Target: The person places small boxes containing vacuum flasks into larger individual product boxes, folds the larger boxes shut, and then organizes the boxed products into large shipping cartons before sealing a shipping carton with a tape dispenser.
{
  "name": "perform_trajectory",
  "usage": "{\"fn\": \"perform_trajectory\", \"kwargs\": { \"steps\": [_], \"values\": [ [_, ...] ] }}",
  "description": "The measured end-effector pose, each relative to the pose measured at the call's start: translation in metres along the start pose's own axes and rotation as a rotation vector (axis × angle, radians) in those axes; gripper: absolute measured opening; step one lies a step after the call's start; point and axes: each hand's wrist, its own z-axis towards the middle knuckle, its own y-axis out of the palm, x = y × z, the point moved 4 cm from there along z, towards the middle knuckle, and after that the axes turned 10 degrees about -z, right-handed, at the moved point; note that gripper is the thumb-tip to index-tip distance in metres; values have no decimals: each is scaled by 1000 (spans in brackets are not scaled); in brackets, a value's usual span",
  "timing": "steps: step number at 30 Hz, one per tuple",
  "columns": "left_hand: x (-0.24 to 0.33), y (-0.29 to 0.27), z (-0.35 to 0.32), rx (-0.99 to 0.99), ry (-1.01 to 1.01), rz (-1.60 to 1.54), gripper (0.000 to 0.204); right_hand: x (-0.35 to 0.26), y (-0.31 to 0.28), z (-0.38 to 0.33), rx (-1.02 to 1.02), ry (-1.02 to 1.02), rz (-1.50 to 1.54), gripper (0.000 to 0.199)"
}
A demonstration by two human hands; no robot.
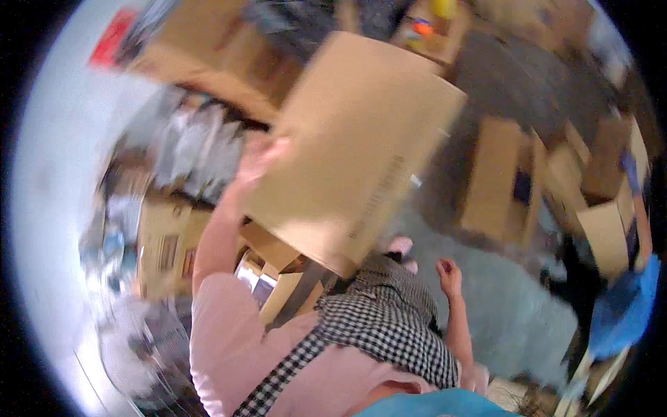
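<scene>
The left hand (262, 158) grasps the left edge of a large brown box (361, 153), which is tilted and raised in front of the body, above the lap of a checked apron (389, 326). The right hand (450, 276) is released, fingers loosely bent, hanging over the grey floor (507, 285) apart from the box. Below the left forearm sits a small open carton (283, 295); beyond that forearm lie clear bags (198, 153), blurred. To the right stands an open carton (493, 184), near a co-worker's blue garment (624, 306).
</scene>
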Motion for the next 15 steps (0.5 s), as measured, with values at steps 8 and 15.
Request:
{"fn": "perform_trajectory", "kwargs": {
  "steps": [8,15],
  "values": [
    [-8,81,-44,64,-109,-274,43,-171,-19,-38,-310,-233,808,80],
    [-6,120,1,87,33,-126,50,-185,-66,-31,-187,-309,795,77]
  ]
}}
